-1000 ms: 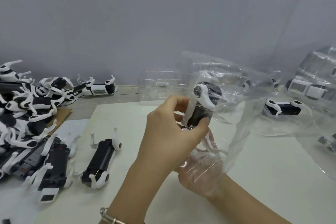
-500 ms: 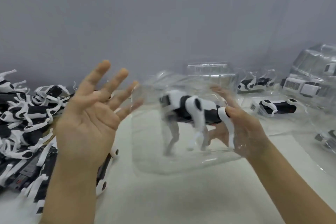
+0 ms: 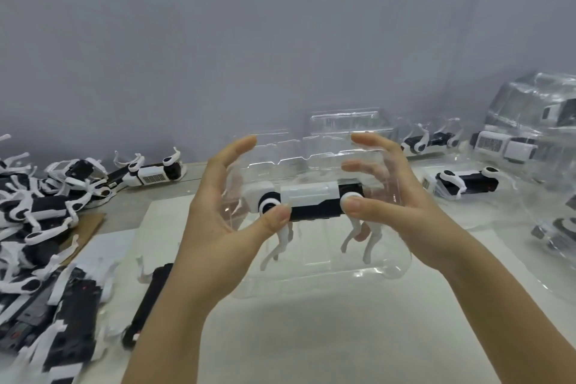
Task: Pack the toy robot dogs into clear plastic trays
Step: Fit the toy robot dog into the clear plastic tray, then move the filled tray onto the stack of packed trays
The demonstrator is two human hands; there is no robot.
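Clear plastic surrounds a black-and-white toy dog (image 3: 311, 201). It lies level inside a tray (image 3: 314, 262), with its white legs hanging down, at the middle of the view in front of the person. Both hands hold the tray with the dog in it. The left hand (image 3: 218, 218) curls its fingers round the tray's left end and its thumb presses on the round joint at that end of the dog. The right hand (image 3: 402, 196) does the same at the other end, thumb on the other joint, with its fingers showing through the plastic behind. The grip is narrow on each side, clamping tray and toy together.

Below lies a white sheet (image 3: 311, 337) on the table (image 3: 174, 196) (whether the tray's lower edge touches the sheet, I cannot tell). A loose dog (image 3: 149, 299) lies on its back just left of the left forearm. Further left is a tangled heap of dogs (image 3: 34, 215), spreading along the table's edge. Behind the hands stands an empty tray (image 3: 346, 125). To the right are packed trays (image 3: 464, 181), each with a dog inside, and a taller stack of trays (image 3: 536, 115) near the corner. A grey wall (image 3: 280, 40) closes the back.
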